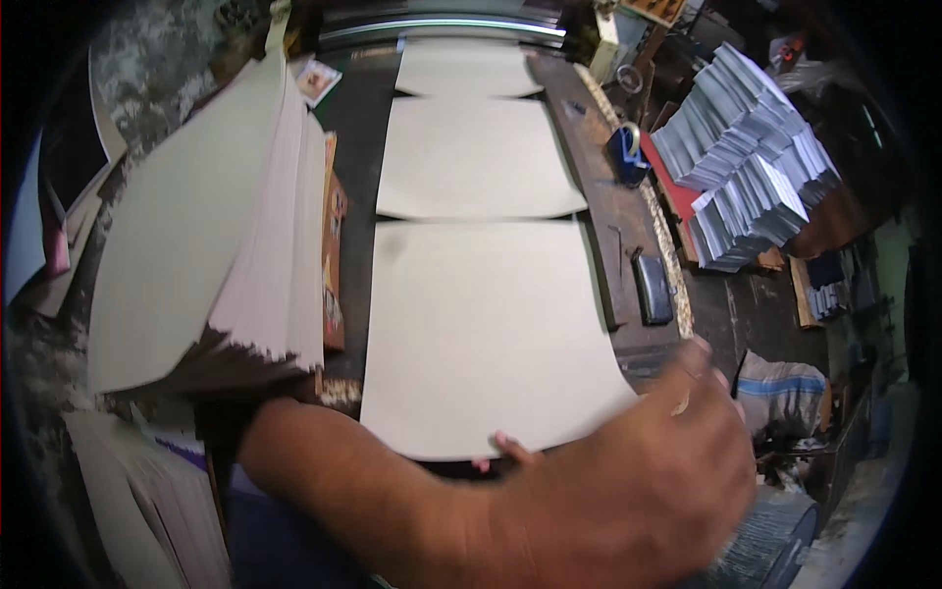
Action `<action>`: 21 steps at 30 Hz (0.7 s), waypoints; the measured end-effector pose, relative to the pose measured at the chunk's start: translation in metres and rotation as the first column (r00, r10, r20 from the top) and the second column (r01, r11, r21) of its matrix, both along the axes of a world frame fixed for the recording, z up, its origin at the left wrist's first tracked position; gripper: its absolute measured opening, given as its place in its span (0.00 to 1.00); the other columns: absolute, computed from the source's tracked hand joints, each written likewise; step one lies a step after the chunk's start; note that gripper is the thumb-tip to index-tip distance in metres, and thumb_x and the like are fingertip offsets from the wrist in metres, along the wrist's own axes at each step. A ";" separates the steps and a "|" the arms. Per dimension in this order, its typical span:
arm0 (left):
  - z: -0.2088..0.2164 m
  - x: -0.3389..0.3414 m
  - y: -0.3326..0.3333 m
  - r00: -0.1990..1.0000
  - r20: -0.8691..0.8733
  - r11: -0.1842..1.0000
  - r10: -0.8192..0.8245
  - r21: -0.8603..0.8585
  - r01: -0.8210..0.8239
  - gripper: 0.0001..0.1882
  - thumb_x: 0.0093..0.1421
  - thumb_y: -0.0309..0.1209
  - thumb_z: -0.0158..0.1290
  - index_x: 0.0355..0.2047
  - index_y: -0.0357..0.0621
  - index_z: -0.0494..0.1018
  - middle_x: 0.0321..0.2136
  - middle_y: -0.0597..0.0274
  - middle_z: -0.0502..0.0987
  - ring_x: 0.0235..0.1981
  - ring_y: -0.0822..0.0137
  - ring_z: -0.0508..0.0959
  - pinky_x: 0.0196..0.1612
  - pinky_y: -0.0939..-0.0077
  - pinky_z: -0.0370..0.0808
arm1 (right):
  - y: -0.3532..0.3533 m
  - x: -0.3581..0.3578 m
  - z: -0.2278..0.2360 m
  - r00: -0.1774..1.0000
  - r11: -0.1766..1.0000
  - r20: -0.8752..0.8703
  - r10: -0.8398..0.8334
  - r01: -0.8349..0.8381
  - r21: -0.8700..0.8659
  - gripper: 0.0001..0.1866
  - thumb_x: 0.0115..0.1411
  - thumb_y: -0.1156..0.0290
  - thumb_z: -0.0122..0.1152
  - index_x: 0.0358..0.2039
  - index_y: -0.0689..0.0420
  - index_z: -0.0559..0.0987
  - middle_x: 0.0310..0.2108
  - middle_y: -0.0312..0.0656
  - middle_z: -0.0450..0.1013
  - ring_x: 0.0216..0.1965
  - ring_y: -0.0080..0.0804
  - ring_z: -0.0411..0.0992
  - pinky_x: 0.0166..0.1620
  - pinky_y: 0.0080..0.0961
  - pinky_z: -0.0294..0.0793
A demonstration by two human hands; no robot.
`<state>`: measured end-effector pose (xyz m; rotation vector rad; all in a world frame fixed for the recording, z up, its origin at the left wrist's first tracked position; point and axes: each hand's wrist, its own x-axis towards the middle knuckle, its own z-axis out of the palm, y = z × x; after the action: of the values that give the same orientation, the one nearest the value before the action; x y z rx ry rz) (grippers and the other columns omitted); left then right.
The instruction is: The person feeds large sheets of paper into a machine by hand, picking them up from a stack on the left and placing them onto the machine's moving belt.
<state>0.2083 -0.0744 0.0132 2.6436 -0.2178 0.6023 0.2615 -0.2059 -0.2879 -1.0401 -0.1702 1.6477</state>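
A conveyor-like dark bed carries a row of cream sheets; the nearest cream sheet [481,324] lies before me. My left arm crosses low in front of me, and my left hand [628,471] is beside the sheet's near right corner. Its fingers are bent and blurred, so I cannot make out what they hold. Mostly hidden behind that forearm, my right hand [512,450] shows only fingertips, pinching the sheet's near edge. Beyond lie a middle cream sheet [476,152] and a far sheet [466,71], which reaches toward a metal roller [442,34].
A tall fanned stack of large sheets [177,236] stands at left. On the right ledge are a blue tape dispenser [628,157] and a dark case [653,287]. Piles of folded paper [736,128] sit farther right, above a striped sack [780,393].
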 end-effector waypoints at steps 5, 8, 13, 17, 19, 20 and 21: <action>0.005 -0.007 -0.038 0.899 0.418 0.959 0.132 0.174 -0.222 0.09 0.49 0.33 0.53 0.21 0.39 0.76 0.21 0.62 0.73 0.30 0.63 0.74 0.54 0.56 0.71 | 0.036 0.012 0.017 0.980 0.979 -0.003 -0.198 0.198 0.048 0.19 0.65 0.60 0.53 0.44 0.65 0.72 0.35 0.48 0.74 0.34 0.36 0.73 0.41 0.33 0.72; 0.008 -0.013 -0.044 0.898 0.416 0.940 0.145 0.225 -0.256 0.08 0.47 0.32 0.53 0.21 0.40 0.76 0.21 0.63 0.73 0.30 0.64 0.74 0.55 0.57 0.70 | 0.041 0.013 0.012 0.959 0.959 0.003 -0.284 0.284 -0.012 0.18 0.65 0.58 0.53 0.42 0.63 0.72 0.33 0.48 0.74 0.33 0.35 0.73 0.44 0.35 0.73; 0.008 -0.036 -0.039 0.919 0.364 0.940 0.152 0.234 -0.248 0.12 0.52 0.36 0.51 0.31 0.40 0.73 0.30 0.58 0.71 0.39 0.60 0.71 0.57 0.58 0.67 | 0.054 0.015 -0.008 0.972 0.972 0.003 -0.233 0.233 0.034 0.17 0.66 0.58 0.52 0.40 0.61 0.72 0.33 0.48 0.75 0.32 0.33 0.74 0.46 0.40 0.76; 0.024 -0.051 -0.034 0.973 0.217 0.955 0.081 0.262 -0.138 0.18 0.57 0.40 0.48 0.40 0.40 0.70 0.40 0.54 0.69 0.47 0.57 0.68 0.60 0.58 0.63 | 0.060 0.028 -0.018 0.964 0.962 -0.069 -0.255 0.260 0.086 0.12 0.67 0.61 0.52 0.38 0.56 0.68 0.40 0.50 0.76 0.33 0.33 0.76 0.45 0.41 0.77; 0.035 -0.064 -0.020 0.990 0.124 0.952 0.062 0.290 -0.096 0.20 0.59 0.42 0.47 0.45 0.40 0.69 0.44 0.52 0.68 0.51 0.55 0.66 0.61 0.58 0.62 | 0.066 0.028 -0.011 0.954 0.946 -0.071 -0.292 0.299 0.126 0.17 0.66 0.62 0.52 0.48 0.60 0.66 0.41 0.50 0.75 0.33 0.32 0.76 0.42 0.38 0.80; 0.042 -0.075 -0.010 0.994 0.068 0.952 0.085 0.288 -0.101 0.22 0.60 0.43 0.47 0.47 0.39 0.68 0.47 0.51 0.68 0.53 0.54 0.65 0.62 0.58 0.61 | 0.068 0.029 -0.010 0.953 0.945 -0.057 -0.296 0.301 0.125 0.17 0.66 0.62 0.52 0.50 0.59 0.64 0.42 0.49 0.74 0.33 0.31 0.76 0.42 0.37 0.80; 0.054 -0.089 0.001 0.992 0.021 0.944 0.127 0.305 -0.127 0.23 0.61 0.44 0.46 0.49 0.39 0.67 0.49 0.50 0.67 0.55 0.54 0.65 0.63 0.59 0.60 | 0.074 0.028 -0.006 0.956 0.947 -0.047 -0.291 0.294 0.130 0.18 0.67 0.63 0.51 0.51 0.57 0.62 0.43 0.49 0.74 0.33 0.31 0.76 0.42 0.37 0.80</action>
<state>0.1191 -0.0739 0.0673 2.9757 -0.1517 0.6571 0.2895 -0.1321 -0.2940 -0.8923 -0.1019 1.3612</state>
